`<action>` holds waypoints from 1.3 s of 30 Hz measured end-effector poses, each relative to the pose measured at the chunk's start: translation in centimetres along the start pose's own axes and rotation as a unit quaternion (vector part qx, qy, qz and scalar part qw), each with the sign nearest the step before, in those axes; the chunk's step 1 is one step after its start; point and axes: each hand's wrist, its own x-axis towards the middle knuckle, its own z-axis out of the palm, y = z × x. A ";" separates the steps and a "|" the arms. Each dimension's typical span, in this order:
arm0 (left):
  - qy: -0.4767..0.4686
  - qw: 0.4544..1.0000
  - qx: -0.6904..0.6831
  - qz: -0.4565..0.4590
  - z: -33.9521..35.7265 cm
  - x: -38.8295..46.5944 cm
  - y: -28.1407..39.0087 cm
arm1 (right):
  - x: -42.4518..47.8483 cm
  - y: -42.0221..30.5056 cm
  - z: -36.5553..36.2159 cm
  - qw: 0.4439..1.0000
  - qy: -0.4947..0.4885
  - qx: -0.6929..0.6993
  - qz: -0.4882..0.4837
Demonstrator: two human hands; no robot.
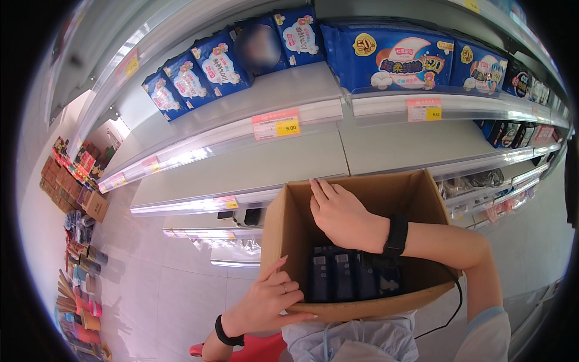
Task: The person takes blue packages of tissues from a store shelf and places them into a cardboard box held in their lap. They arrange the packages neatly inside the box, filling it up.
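Observation:
An opened cardboard box (357, 312) rests against my lap, its far edge by a shelf. Dark blue packages (346, 276) stand in rows at its bottom. My left hand (276, 294) lies on the near left corner, thumb along the near edge and fingers at the left wall. My right hand (346, 210) reaches across the opening, with its fingertips on the far rim near the left corner. A black band and a dark device with a cable are at my right wrist. Whether either hand grips the cardboard firmly is hard to tell.
Blue packs (219, 68) and larger blue packages (393, 59) stand on the upper shelf, with price tags (277, 124) on its edge. A lower shelf (253, 167) runs behind the box. Brooms, buckets and stacked cartons (63, 185) stand at left. A red stool (258, 348) shows below.

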 end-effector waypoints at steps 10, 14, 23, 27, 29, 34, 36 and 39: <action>0.019 0.995 0.083 -0.057 0.6 -1.4 0.3 | 1.9 -1.5 -0.1 0.996 -0.062 -0.064 0.019; 0.021 0.996 0.073 -0.046 0.4 -1.2 -0.4 | 2.0 -0.7 -0.1 0.991 -0.124 0.012 0.044; 0.005 1.000 0.024 -0.016 -3.1 -0.7 0.1 | 0.9 1.5 1.9 0.999 -0.002 0.047 0.011; 0.149 0.981 0.122 0.012 -10.3 2.4 -1.8 | 0.7 1.1 2.1 0.997 -0.005 -0.073 0.033; 0.219 0.944 0.246 0.029 -15.1 6.6 -2.9 | 0.9 0.8 2.1 0.995 0.009 -0.092 0.037; 0.256 0.854 0.450 -0.037 -22.9 15.3 -13.7 | 1.7 0.8 4.1 0.982 0.102 -0.157 0.006; 0.277 0.807 0.513 -0.095 -23.4 16.8 -16.7 | 1.9 0.3 3.8 0.985 0.097 -0.140 0.007; 0.285 0.789 0.521 -0.155 -23.4 18.7 -17.8 | 1.8 0.5 3.0 0.989 0.063 -0.132 0.011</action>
